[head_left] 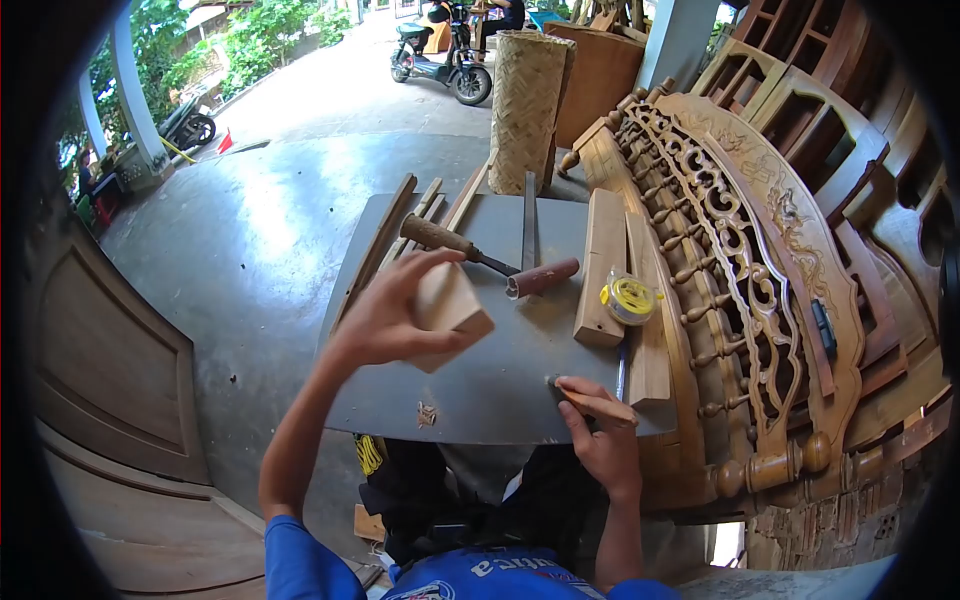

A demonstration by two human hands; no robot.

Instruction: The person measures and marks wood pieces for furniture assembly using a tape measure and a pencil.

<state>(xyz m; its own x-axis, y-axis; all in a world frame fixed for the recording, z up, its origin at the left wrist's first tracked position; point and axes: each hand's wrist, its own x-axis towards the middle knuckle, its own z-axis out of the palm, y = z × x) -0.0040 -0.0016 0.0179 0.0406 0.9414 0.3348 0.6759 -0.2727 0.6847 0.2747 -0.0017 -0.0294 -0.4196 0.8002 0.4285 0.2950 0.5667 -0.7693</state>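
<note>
My left hand (385,310) grips a pale wooden block (452,303) from its left side, fingers over the top and thumb below, above the grey tabletop (490,405). Low on the right, my right hand (600,440) is closed around a wooden-handled chisel (603,407). Its short dark tip points left, close to the tabletop; whether it touches cannot be made out. Beyond the block lie a tool with a thick wooden handle (438,237) and a reddish-brown roll (543,278). Wood shavings (427,413) sit near the front edge.
A long flat metal file (530,225) lies at the back. Thick timber (602,265) and a yellow tape measure (630,298) are on the right. Wooden strips (375,250) lie on the left. Carved furniture panels (740,250) lean beside the table; a woven bamboo roll (528,110) stands behind.
</note>
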